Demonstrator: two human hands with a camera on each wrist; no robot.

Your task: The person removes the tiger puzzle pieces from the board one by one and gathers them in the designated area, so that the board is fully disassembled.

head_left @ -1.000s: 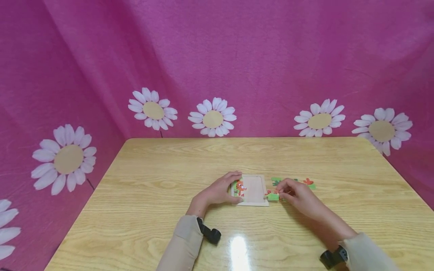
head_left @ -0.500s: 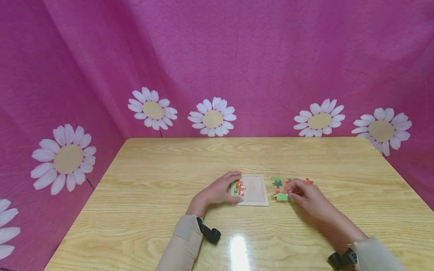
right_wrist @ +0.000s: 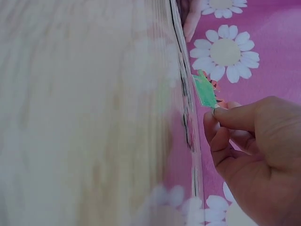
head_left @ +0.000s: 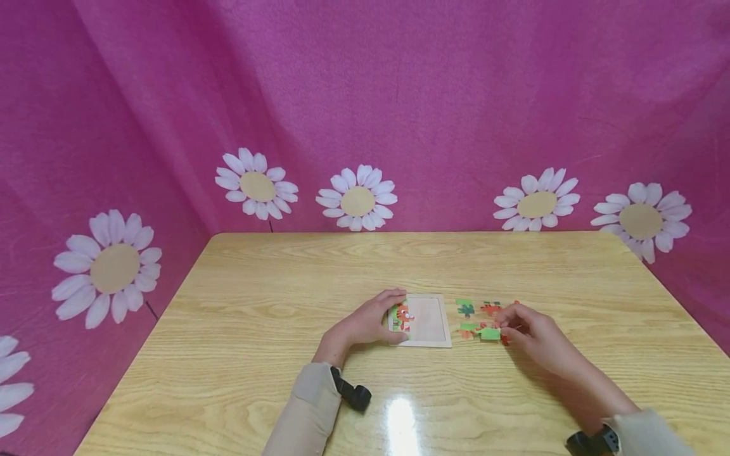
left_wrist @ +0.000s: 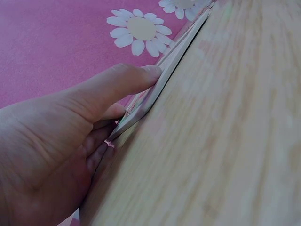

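My left hand (head_left: 367, 320) holds a small wooden puzzle tray (head_left: 448, 329) at its left end, thumb along the near rim and fingers at the far rim. Orange-and-green picture pieces (head_left: 403, 314) fill the tray's left part; bare wood shows in the rest. In the left wrist view, the thumb (left_wrist: 134, 79) presses on the tray's edge (left_wrist: 153, 100). Between thumb and fingertips, my right hand (head_left: 538, 335) pinches a green-and-orange puzzle piece (head_left: 490, 334), right of the tray. The right wrist view shows this piece (right_wrist: 204, 90) raised above the tabletop, its orange side partly behind the fingers.
Several loose puzzle pieces lie right of the tray, among them a green one (head_left: 464, 308), a red one (head_left: 490, 309) and an orange-green one (head_left: 467, 330). Others are partly covered by the right hand. A flowered pink curtain (head_left: 433, 114) hangs behind the wooden table (head_left: 319, 266).
My right hand has moved to the right with the pinched piece, away from the tray's right edge and over the loose pieces, uncovering some. The left hand and tray have stayed still.
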